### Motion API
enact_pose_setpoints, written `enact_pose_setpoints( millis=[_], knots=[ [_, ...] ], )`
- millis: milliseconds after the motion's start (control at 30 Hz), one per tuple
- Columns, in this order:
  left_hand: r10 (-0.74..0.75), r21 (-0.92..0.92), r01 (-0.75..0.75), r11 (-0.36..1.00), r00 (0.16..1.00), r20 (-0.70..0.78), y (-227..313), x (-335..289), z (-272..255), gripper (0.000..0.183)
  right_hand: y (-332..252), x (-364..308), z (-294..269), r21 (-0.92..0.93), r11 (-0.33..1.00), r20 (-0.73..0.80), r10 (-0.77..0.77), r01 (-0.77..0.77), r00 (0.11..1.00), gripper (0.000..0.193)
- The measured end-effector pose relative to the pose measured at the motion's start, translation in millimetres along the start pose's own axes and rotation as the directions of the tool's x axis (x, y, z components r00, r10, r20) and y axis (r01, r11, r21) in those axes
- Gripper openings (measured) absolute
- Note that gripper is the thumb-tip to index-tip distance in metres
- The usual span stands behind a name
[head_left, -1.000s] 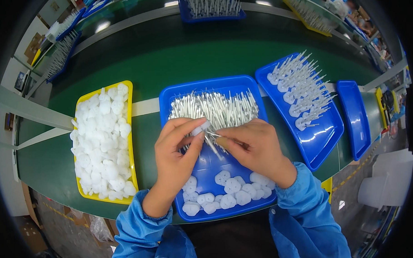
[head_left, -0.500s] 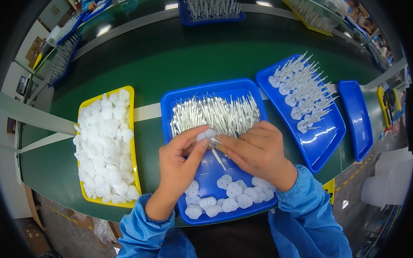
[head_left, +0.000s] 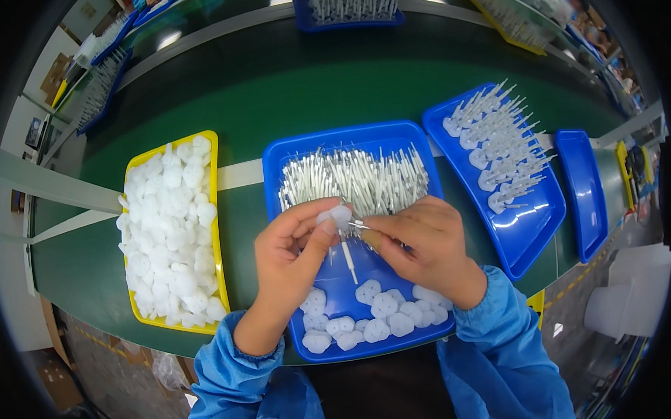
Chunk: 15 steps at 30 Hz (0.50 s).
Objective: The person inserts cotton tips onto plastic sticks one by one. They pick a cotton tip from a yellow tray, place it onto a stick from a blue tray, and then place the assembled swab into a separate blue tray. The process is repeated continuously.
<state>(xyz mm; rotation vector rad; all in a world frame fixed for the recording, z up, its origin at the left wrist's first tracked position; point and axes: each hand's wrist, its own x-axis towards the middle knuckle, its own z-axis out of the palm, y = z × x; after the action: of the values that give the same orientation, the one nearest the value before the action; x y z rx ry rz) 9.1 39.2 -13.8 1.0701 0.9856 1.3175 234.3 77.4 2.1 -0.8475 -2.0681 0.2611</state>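
Note:
Above the blue tray (head_left: pixel 351 128), my left hand (head_left: pixel 287 255) pinches a translucent white lobed plastic disc (head_left: pixel 339 214) between thumb and fingers. A white rod (head_left: pixel 349 262) hangs nearly upright under the disc; whether it is fixed there is hard to see. My right hand (head_left: pixel 425 239) grips a thin rod with a metallic tip (head_left: pixel 359 224) between thumb and forefinger, its end at the disc's edge. Many thin white rods (head_left: pixel 349 178) stand packed in the tray's far half. Loose white discs (head_left: pixel 384 306) lie along its near edge.
Left stands a yellow tray (head_left: pixel 217 191) heaped with white discs (head_left: pixel 172 237). On the right, a blue tray (head_left: pixel 525 251) bears discs with upright rods (head_left: pixel 500 148), beside a narrow blue tray (head_left: pixel 582 193). More rod-filled trays (head_left: pixel 350 23) stand at the back. White frame bars (head_left: pixel 61 175) cross at left.
My right fingers have drawn slightly right, showing the metallic tip beside the disc. The hanging rod has swung more upright and left. The left hand keeps the disc.

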Motion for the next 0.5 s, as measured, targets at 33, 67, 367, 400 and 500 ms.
enact_pose_setpoints(
  millis=[33,67,367,400,500],
  knots=[
    [0.014,0.012,-0.014,1.0,1.0,-0.002,-0.3,-0.3,1.0,0.03,-0.1,-1.2,0.9,-0.003,1.0,-0.003,0.017,-0.017,1.0,0.019],
    [0.028,0.024,-0.028,0.999,1.0,-0.004,-0.3,-0.5,1.5,0.03,0.8,-0.4,1.3,-0.003,1.0,0.002,0.016,-0.016,1.0,0.018],
    [0.326,0.558,-0.32,0.765,0.941,0.092,5.6,6.2,7.0,0.034,-1.9,-2.4,0.7,0.06,0.987,0.049,0.144,-0.147,0.988,0.02],
    [0.328,0.561,-0.32,0.763,0.94,0.091,4.2,5.3,5.8,0.035,-3.5,-3.0,2.0,0.063,0.985,0.053,0.155,-0.158,0.987,0.018],
    [0.298,0.568,-0.278,0.774,0.953,0.06,1.1,2.6,4.7,0.038,-3.1,1.2,1.8,0.055,0.982,0.068,0.178,-0.182,0.982,0.015]
  ],
)
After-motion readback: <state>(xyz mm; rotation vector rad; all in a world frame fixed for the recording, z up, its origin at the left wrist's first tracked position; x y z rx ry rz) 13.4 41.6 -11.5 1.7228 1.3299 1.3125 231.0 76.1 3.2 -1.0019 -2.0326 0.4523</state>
